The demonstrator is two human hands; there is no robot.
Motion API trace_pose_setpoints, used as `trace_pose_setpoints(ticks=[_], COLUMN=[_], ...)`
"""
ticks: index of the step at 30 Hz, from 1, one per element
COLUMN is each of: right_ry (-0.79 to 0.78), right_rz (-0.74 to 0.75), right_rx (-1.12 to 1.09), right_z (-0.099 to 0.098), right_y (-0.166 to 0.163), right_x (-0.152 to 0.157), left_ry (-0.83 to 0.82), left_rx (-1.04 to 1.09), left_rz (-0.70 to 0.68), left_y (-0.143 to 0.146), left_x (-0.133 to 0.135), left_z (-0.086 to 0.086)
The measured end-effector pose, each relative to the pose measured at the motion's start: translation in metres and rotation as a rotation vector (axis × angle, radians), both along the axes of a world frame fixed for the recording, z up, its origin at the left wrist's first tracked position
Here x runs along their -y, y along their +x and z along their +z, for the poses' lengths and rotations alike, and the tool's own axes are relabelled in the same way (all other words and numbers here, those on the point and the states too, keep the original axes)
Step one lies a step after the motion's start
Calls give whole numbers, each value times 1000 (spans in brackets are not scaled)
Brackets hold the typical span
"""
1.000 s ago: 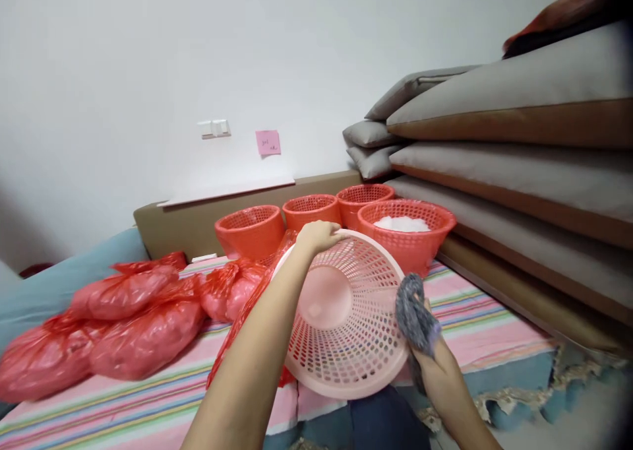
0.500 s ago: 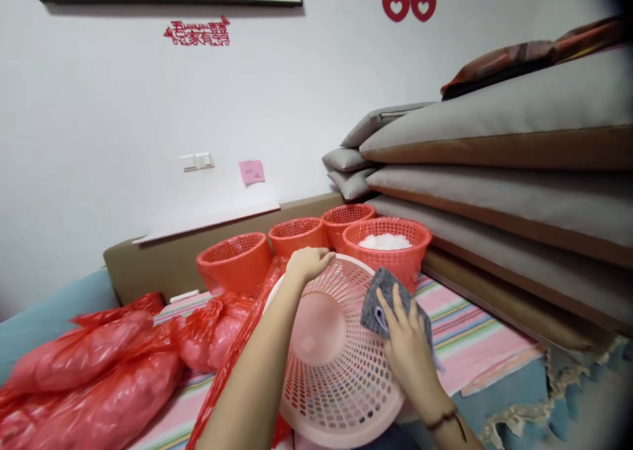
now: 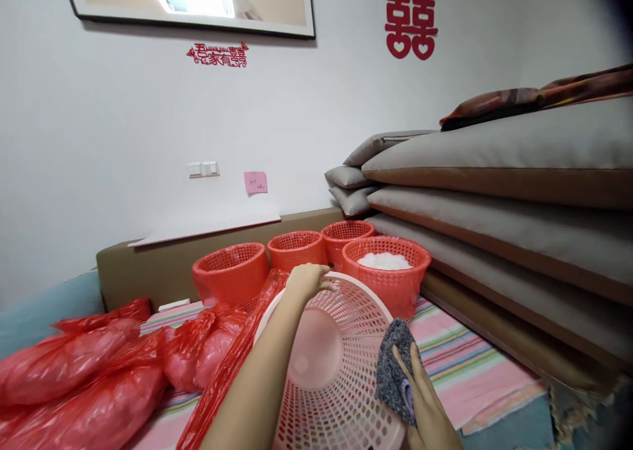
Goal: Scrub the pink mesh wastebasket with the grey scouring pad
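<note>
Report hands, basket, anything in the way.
Left hand grips pink basket by top rim. Right hand holds gray cloth at its right side. Red baskets close behind.

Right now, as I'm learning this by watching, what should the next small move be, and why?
Probably slide the gray cloth down the right side of the pink perforated basket: the right hand holds the cloth there, and the left hand grips the basket's top edge.
</note>
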State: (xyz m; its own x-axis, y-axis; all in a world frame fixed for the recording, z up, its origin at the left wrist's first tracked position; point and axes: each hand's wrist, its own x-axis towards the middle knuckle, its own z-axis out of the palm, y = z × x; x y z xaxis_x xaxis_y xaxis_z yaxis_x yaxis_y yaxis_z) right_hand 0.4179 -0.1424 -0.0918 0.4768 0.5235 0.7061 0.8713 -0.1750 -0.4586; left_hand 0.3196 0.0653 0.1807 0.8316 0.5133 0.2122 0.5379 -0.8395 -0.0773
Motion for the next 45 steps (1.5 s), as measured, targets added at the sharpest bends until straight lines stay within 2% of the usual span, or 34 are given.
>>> trace_pose_setpoints(ticks=[5,15,19,26,35,41,45], right_ry=[6,-67,-53,17,-20,25,-14], right_rz=[42,92,95,124,82,40,-1], right_rx=[15,-86,-183,-166,-253,-116,-96], right_z=[0,30,33,37,28,20,13], right_y=[-4,-23,-29,-32,-33,-27,-25], right_x=[1,9,9,8,9,7,8], left_ry=[-7,9,12,1,-21,-3,1], left_rx=[14,9,2,32,46,43,43], left_rz=[26,26,27,27,36,40,42], left_y=[-11,-19,-20,-22,-17,-8,-4], left_x=[-4,-6,-8,-7,6,12,17], left_z=[2,1,1,-2,1,-2,-2])
